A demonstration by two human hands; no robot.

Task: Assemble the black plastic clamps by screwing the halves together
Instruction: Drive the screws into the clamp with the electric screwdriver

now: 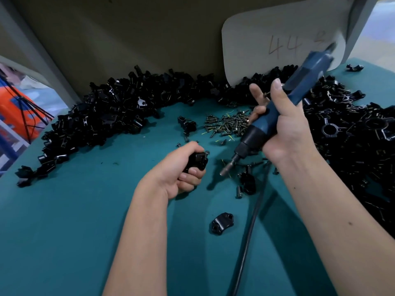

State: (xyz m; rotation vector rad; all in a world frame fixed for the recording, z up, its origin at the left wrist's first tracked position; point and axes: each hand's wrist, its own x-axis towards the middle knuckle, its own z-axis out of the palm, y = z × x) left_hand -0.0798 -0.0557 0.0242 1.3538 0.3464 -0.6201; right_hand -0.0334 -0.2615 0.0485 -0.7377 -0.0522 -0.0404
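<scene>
Left hand: The left hand (181, 169) is curling its fingers round a black clamp (197, 162) in the middle of the frame, just above the green table (74, 221). A small screw head seems to be poking out at the clamp's top right.

Right hand: The right hand (284, 127) is wrapping round a blue power screwdriver (275, 116) at the right of the middle. The pointer finger and thumb are sticking up, and they seem to be pinching a tiny screw, but it is too small to tell for sure.

Screwdriver: It is tilting, with its metal tip (226, 169) pointing down and left, near the clamp but not touching it. Its black cord (250, 231) is running down to the bottom of the frame.

How the clamp will handle: It looks light, hard and smooth, so it could slip. I think holding it by its flat sides, with the screw hole left open, is best.

Arms: Both bare arms are reaching up from the bottom of the frame, with the right one higher.

Nearby: One loose clamp half (222, 223) is lying below the hands. A little heap of screws (226, 123) is sitting above them.

Farther out: Big heaps of black parts (106, 112) are lying across the upper left and the right. A white card (267, 43) is standing at the upper right.
</scene>
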